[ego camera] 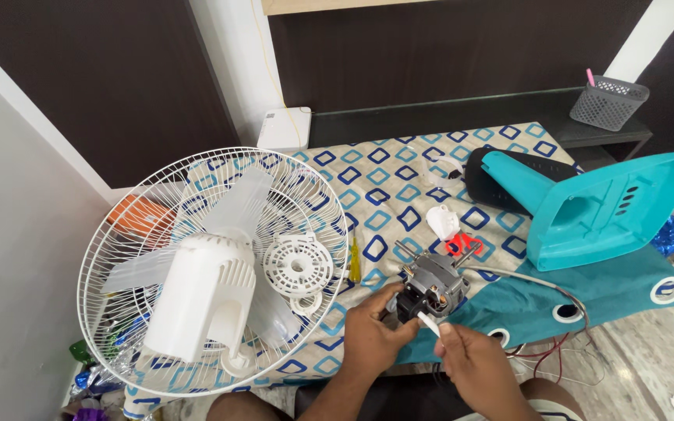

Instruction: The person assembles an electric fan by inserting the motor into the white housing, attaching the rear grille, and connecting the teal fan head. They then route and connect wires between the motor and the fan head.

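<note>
Centrally, left hand (368,337) gripping fan motor (431,288), shaft pointing away, right hand (473,360) alongside

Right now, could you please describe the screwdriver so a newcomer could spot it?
Start at the white wire fan guard on the patterned cloth. Just off its right rim lies the screwdriver, left of the grey motor. Its yellow handle sets it apart.

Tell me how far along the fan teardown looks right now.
Done: the wire guard lies flat with the clear blades and white motor cover in it; the teal base sits apart. In hand: the left hand steadies the bare motor while the right hand holds a small white piece at it. Left: the motor's wires look attached.
</note>
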